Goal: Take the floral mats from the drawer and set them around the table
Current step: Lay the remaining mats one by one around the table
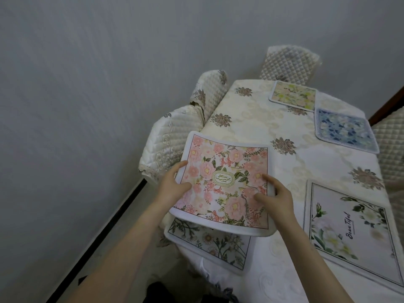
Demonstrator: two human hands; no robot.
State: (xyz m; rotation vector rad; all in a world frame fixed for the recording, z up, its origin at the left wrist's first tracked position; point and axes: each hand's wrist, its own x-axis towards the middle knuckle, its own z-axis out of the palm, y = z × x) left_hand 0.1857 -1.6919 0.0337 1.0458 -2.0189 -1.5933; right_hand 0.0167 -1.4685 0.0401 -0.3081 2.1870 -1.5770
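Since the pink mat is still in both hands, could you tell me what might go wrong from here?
1. The pink mat overlaps the daisy mat; set down here, it may cover it.
2. The daisy mat pokes past the table edge and could slide off if nudged.
3. The left hand and right hand hold only the side edges, so the bowed mat might sag or slip.

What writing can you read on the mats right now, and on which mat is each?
"GARDEN", stacked inside an oval badge: pink floral mat, held in both hands.
"Beautiful", in script: white rose mat, near right.
Daisy mat, yellow mat, blue mat: no text visible.
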